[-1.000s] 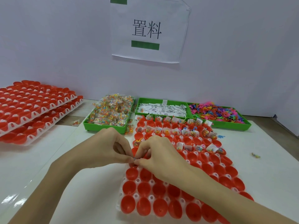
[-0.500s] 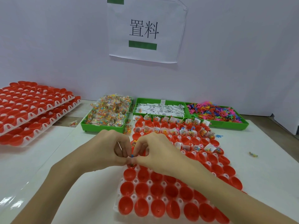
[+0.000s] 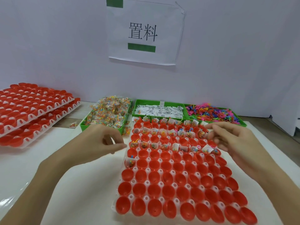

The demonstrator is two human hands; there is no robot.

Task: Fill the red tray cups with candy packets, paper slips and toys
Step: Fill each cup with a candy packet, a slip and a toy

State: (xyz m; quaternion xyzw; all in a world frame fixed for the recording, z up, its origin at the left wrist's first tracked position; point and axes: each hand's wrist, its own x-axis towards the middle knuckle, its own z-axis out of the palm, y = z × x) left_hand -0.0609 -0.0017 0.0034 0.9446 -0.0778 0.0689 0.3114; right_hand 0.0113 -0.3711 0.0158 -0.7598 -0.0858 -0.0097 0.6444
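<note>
Now both hands hover empty: the left hand (image 3: 103, 140), fingers loosely curled, at the 9 o'clock edge of the red tray (image 3: 178, 174); the right hand (image 3: 233, 140), fingers relaxed, at 2 o'clock. Candy packets (image 3: 110, 112), paper slips (image 3: 159, 110) and toys (image 3: 212, 112) sit at 12 o'clock.

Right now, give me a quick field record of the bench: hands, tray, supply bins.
left hand: fingers loosely curled, beside the tray's left edge; nothing seen held
right hand: blurred, over the tray's far right; grip unclear
red tray: alternate far rows filled, near rows empty
candy bin: far left
paper slip bin: far middle
toy bin: far right
spare trays: stacked, left
</note>
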